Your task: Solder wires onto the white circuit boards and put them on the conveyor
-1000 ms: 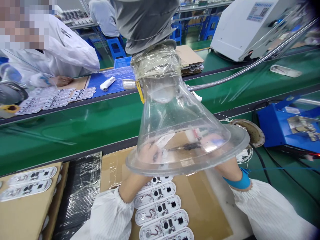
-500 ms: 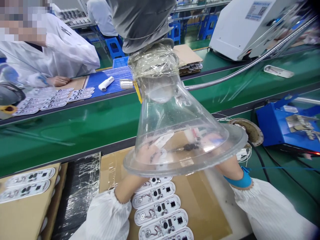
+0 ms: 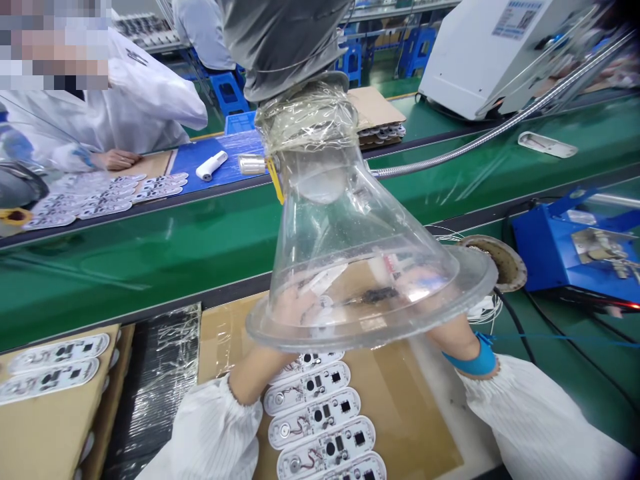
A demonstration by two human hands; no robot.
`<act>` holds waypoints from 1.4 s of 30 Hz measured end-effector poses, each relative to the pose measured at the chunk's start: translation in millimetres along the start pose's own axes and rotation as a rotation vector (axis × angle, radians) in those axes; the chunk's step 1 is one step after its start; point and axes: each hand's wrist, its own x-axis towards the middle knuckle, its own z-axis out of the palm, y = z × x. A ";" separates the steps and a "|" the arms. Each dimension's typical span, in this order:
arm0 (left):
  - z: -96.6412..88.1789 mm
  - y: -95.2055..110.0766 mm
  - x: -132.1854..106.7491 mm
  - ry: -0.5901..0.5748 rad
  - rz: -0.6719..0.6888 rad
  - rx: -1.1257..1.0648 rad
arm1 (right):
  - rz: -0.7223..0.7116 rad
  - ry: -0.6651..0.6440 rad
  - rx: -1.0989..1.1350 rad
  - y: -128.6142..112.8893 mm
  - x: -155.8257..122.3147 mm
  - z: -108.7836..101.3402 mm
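Observation:
A clear plastic fume hood [image 3: 350, 220] stands between the camera and both hands, blurring them. Through it, my right hand [image 3: 423, 288] is wrapped round a soldering iron [image 3: 380, 295], its dark handle level and its thin tip pointing left. My left hand [image 3: 293, 308] is at the left under the hood, fingers bent at the end of a white oval shell; what they pinch cannot be made out. Below it, a row of white shells with circuit boards [image 3: 320, 417] lies overlapping on a brown cardboard sheet [image 3: 400, 407]. A blue wrist strap [image 3: 473, 360] circles my right wrist.
A blue machine [image 3: 575, 250] and a round tip-cleaning dish [image 3: 515, 267] stand right. Cardboard with more shells [image 3: 55, 380] lies left. Across the green bench, a co-worker's hand [image 3: 117, 160] rests by other shells. A flexible metal hose [image 3: 450, 157] crosses behind the hood.
My right hand and wrist have shifted slightly left with the soldering iron. My left hand stays almost in place. The co-worker's sleeve has moved a little right.

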 end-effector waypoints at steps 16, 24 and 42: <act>10.0 -9.7 -6.2 0.067 0.101 0.076 | -0.030 0.005 -0.029 1.4 0.5 -5.2; 12.6 -5.7 -7.1 0.130 0.059 -0.011 | -0.045 0.055 -0.019 3.8 0.4 -2.9; 10.6 0.7 -2.2 0.104 0.082 0.027 | -0.022 0.054 -0.056 1.8 -1.6 2.4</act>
